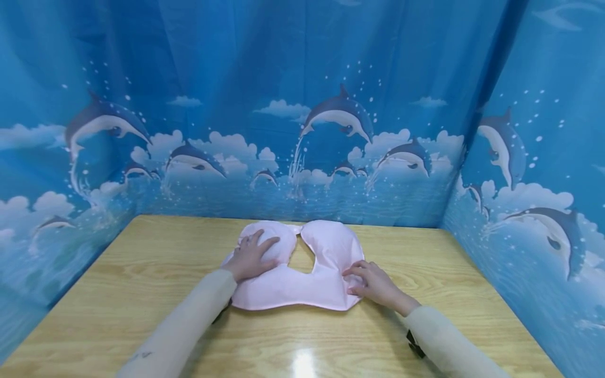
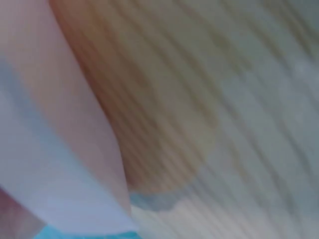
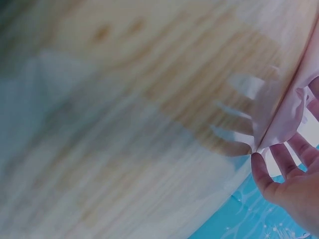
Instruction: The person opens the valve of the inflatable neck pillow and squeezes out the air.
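Note:
A pale pink U-shaped neck pillow [image 1: 302,291] lies on the wooden table, its two lobes pointing away from me. A small strap [image 1: 296,229] bridges the gap between the lobe ends. My left hand [image 1: 252,258] rests on the left lobe with its fingers spread. At the pillow's right edge, my right hand [image 1: 373,283] touches the fabric with loosely bent fingers. In the right wrist view, the fingertips [image 3: 259,167] of that hand meet the pillow's edge [image 3: 286,127]. Close up in the left wrist view, the pillow's pale side [image 2: 65,149] fills the left part.
The light wood-grain table [image 1: 156,283] spreads around the pillow on all sides. Blue curtains [image 1: 264,63] printed with dolphins and clouds hang behind it and along both sides. A bright reflection [image 1: 303,363] shows near the front. Pale sleeves [image 1: 189,320] cover both forearms.

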### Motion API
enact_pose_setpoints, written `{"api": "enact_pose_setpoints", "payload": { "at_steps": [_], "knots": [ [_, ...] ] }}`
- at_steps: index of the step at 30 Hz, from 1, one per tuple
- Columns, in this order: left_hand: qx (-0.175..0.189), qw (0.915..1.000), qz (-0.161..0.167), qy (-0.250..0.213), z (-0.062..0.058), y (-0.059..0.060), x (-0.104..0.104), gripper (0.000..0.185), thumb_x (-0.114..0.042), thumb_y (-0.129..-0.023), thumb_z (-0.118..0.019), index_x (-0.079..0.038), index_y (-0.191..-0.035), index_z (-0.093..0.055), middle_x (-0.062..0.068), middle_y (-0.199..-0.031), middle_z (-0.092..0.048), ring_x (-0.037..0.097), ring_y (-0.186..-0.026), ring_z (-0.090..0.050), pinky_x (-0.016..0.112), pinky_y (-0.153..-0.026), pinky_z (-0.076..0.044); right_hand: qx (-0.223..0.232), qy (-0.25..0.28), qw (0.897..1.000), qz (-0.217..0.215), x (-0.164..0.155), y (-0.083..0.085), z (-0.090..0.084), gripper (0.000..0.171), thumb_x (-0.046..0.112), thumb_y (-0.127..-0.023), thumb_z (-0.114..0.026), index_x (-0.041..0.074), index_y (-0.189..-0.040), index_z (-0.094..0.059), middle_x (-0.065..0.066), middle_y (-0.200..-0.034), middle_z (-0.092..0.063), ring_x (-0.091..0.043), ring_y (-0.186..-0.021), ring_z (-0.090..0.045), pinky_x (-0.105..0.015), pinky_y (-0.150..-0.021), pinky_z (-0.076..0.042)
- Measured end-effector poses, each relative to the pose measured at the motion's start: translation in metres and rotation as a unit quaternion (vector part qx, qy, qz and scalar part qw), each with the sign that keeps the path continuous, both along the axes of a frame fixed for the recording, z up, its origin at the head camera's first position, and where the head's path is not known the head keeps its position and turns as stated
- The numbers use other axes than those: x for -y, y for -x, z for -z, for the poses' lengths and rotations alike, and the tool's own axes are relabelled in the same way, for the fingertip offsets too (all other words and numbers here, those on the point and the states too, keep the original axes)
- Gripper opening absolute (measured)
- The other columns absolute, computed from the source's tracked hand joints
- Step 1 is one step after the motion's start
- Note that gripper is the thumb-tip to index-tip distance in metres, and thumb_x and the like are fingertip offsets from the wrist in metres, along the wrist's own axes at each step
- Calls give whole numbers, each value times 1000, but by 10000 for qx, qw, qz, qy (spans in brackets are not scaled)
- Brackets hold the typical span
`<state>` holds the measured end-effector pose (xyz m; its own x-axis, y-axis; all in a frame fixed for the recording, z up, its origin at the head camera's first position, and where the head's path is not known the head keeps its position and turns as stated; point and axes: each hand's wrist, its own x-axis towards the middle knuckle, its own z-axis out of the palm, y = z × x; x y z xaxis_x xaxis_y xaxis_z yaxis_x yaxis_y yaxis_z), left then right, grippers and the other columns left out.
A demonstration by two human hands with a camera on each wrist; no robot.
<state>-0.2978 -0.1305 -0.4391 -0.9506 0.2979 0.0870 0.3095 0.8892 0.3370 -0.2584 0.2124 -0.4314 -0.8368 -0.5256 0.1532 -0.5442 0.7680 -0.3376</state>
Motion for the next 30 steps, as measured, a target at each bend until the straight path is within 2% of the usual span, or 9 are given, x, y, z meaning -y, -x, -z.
{"api": "enact_pose_setpoints", "payload": {
  "at_steps": [3, 7, 10, 14, 20, 26, 30],
  "knots": [
    [78, 9997, 194, -133, -2, -1, 5, 59, -52, -87, -51, -32, -139, -35, 17, -151, -17, 52, -131, -17, 72, -94, -24, -65, 6, 10000, -48, -1, 1, 1, 31, 28, -78, -70, 15, -106, -66, -4, -104, -58, -22, -92, -51, -40, -78, -43],
    [-21, 9991, 376, -217, -4, -4, 9, 59, -55, -86, -51, -31, -138, -38, 16, -151, -17, 50, -132, -18, 71, -96, -22, -83, -25, 9999, -55, -1, 1, 1, 31, 29, -78, -70, 16, -106, -66, -3, -103, -58, -21, -91, -51, -39, -77, -43],
    [-188, 9988, 431, -111, -6, -8, 12, 60, -57, -85, -50, -30, -138, -39, 14, -151, -18, 48, -133, -18, 69, -98, -22, -71, -15, 10000, -34, -1, 2, 1, 31, 29, -78, -70, 16, -106, -66, -3, -103, -58, -21, -90, -51, -38, -76, -43],
    [-261, 9982, 547, 5, -16, -18, 13, 65, -62, -82, -50, -29, -137, -40, 14, -151, -20, 46, -134, -17, 68, -99, -21, -81, 7, 10000, -43, 0, 1, 2, 31, 28, -78, -70, 15, -105, -67, -3, -103, -58, -21, -89, -50, -37, -75, -43],
    [32, 9957, 892, 260, -26, -33, 17, 80, -75, -71, -50, -32, -138, -37, 12, -151, -20, 48, -135, -13, 70, -99, -18, -136, -16, 9999, -69, -1, 2, 2, 31, 29, -78, -70, 16, -106, -67, -3, -103, -58, -20, -89, -50, -36, -74, -43],
    [347, 9914, 1193, 418, -22, -41, 20, 94, -76, -61, -60, -33, -140, -33, 13, -154, -5, 50, -135, -3, 71, -99, -15, -86, -18, 10000, -43, 0, 1, 0, 32, 29, -78, -70, 15, -106, -67, -3, -103, -58, -20, -88, -50, -36, -75, -42],
    [254, 9911, 1244, 396, -14, -42, 21, 99, -78, -56, -61, -36, -141, -31, 11, -155, 0, 49, -136, 3, 71, -100, -11, 86, -11, 10000, 36, 1, 0, -2, 32, 29, -78, -70, 15, -106, -66, -3, -104, -58, -20, -90, -49, -35, -75, -42]
  ]
}}
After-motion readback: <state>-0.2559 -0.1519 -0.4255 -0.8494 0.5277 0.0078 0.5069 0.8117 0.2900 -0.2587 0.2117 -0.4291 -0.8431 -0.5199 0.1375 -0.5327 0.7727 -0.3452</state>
